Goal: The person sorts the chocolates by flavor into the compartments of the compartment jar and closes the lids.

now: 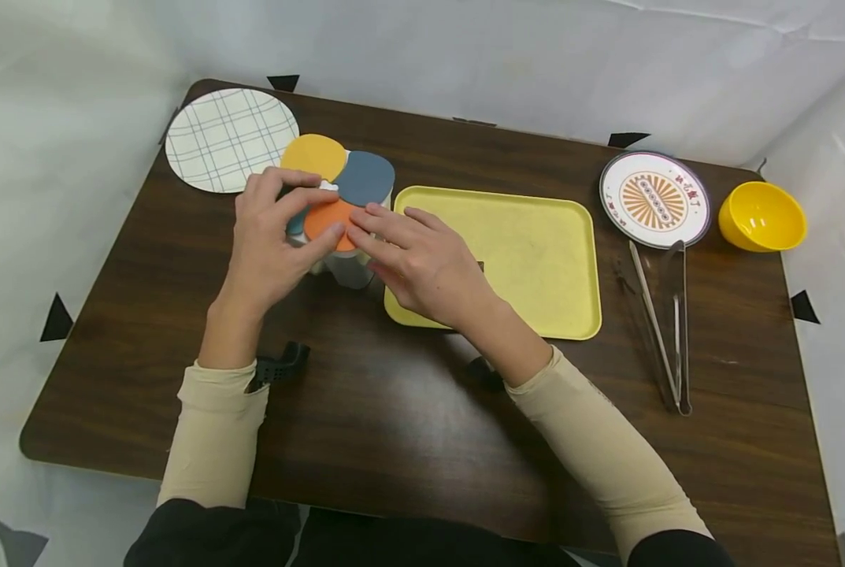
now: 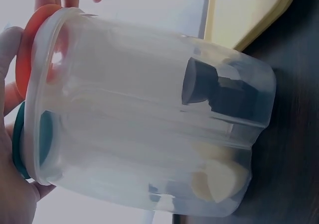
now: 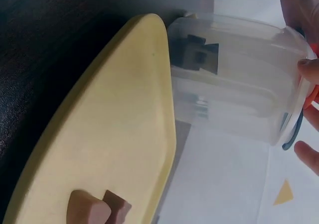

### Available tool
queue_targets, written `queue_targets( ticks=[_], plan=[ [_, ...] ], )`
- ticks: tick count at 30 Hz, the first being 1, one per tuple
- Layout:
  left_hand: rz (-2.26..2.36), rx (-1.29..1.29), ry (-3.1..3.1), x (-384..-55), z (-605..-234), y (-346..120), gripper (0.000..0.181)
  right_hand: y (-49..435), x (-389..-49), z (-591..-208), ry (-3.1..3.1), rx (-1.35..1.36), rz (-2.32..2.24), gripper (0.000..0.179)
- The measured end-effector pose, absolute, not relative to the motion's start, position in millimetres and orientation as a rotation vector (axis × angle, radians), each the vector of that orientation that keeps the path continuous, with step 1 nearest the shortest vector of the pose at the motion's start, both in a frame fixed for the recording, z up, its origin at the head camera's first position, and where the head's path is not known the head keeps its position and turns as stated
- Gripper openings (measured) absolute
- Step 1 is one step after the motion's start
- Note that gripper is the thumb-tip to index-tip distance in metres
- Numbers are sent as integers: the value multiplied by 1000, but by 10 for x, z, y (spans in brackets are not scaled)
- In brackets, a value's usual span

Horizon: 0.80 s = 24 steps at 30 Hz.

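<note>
A clear plastic storage container (image 2: 124, 94) stands upright at the tray's left edge. Its round flaps are yellow (image 1: 316, 156), grey-blue (image 1: 367, 178), orange (image 1: 325, 218) and teal (image 2: 19, 144). My left hand (image 1: 262, 236) curls over the lid from the left, holding the orange flap between thumb and fingers. From the right, my right hand (image 1: 432, 264) rests nearly straight fingertips on that flap. Dark pieces (image 2: 234, 97) and cream pieces (image 2: 224, 179) lie in the container's bottom, in separate compartments.
A yellow tray (image 1: 535, 260) bears brown blocks (image 3: 88, 207), mostly behind my right hand in the head view. A checked oval mat (image 1: 231, 138) lies back left. On the right are a patterned plate (image 1: 654, 197), metal tongs (image 1: 652, 315) and a yellow bowl (image 1: 762, 216).
</note>
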<state>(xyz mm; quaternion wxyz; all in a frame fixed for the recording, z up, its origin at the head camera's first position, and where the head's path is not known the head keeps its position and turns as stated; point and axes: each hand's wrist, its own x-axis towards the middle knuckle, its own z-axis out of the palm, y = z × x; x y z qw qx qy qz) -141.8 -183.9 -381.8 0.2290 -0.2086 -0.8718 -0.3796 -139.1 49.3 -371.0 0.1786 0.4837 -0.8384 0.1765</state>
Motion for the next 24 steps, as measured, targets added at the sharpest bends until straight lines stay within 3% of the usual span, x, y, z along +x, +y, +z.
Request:
queue_targets(
  ticks=[14,24],
  plan=[
    [-938,-651,-2493,-1433,-3781,-1866,37,470,-1377,-3684,-2407,1339,442,45],
    [-899,-675,-2398,-1437,-3824,-1855,21,445,-1365,-3673,-2391,1311,444,39]
  ],
)
